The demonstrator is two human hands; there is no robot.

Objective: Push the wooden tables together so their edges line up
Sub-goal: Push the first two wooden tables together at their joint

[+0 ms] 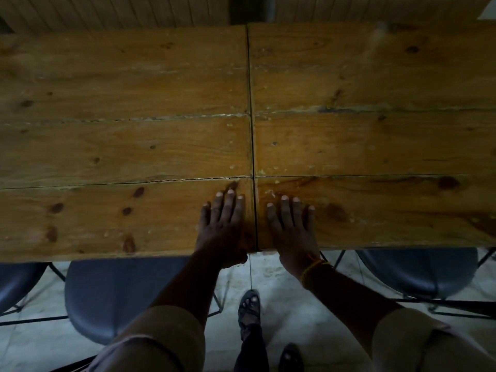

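Observation:
Two wooden plank tables stand side by side, the left table (107, 146) and the right table (375, 140), with only a thin dark seam (252, 130) between them. Their near edges sit almost level, the left one slightly nearer to me. My left hand (222, 226) lies flat on the left table's near corner beside the seam, thumb hooked under the edge. My right hand (292, 229) lies flat on the right table's near corner, fingers spread. Neither hand holds anything loose.
Dark round stools stand under the near edge: one at left (115, 296), one at far left (16, 285), one at right (418, 272). My sandalled feet (249, 307) stand on a pale floor. A wooden slatted wall (107, 12) runs behind the tables.

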